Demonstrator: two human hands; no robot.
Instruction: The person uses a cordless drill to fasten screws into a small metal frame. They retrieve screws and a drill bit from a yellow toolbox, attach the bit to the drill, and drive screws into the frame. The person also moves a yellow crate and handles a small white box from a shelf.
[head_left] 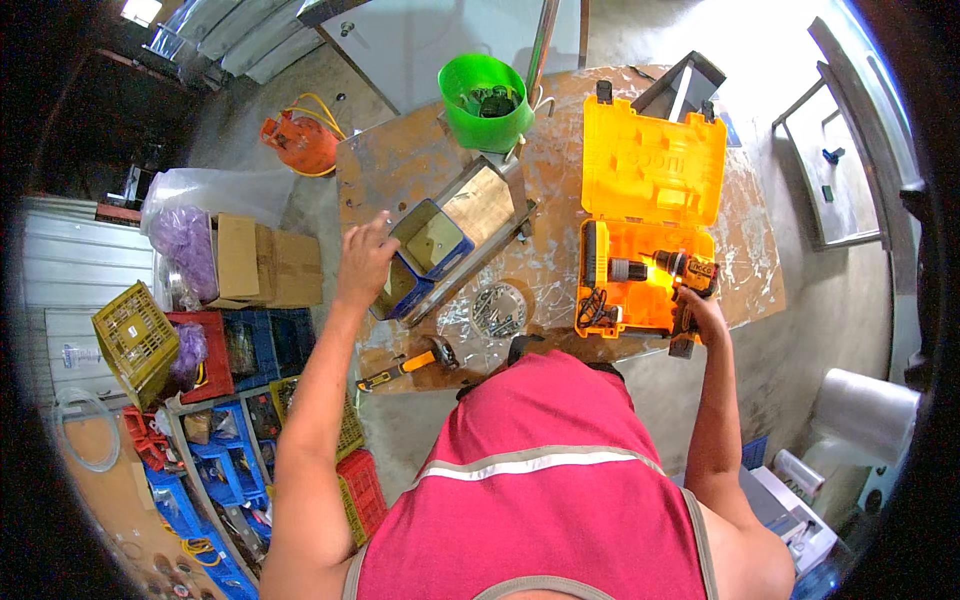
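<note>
My right hand (pixel 703 312) is wrapped round the handle of a black and orange cordless drill (pixel 697 272), held at the right edge of an open orange tool case (pixel 652 165). An orange glow shows inside the case beside the drill's chuck. In the case lie a grey-and-black cylindrical part (pixel 629 270) and a black coiled cord (pixel 596 309). My left hand (pixel 366 256) is open, its fingers loosely bent, at the left side of two blue-rimmed bins (pixel 430 243). Whether its fingertips touch the bins I cannot tell.
The worn brown table (pixel 555 130) carries a green bucket (pixel 487 125) of dark parts, a round dish of bolts (pixel 499 309), a wooden block (pixel 480 205) and an orange-handled hammer (pixel 408 366). Cartons (pixel 270 260) and crates stand left; an orange gas cylinder (pixel 303 145) sits beyond.
</note>
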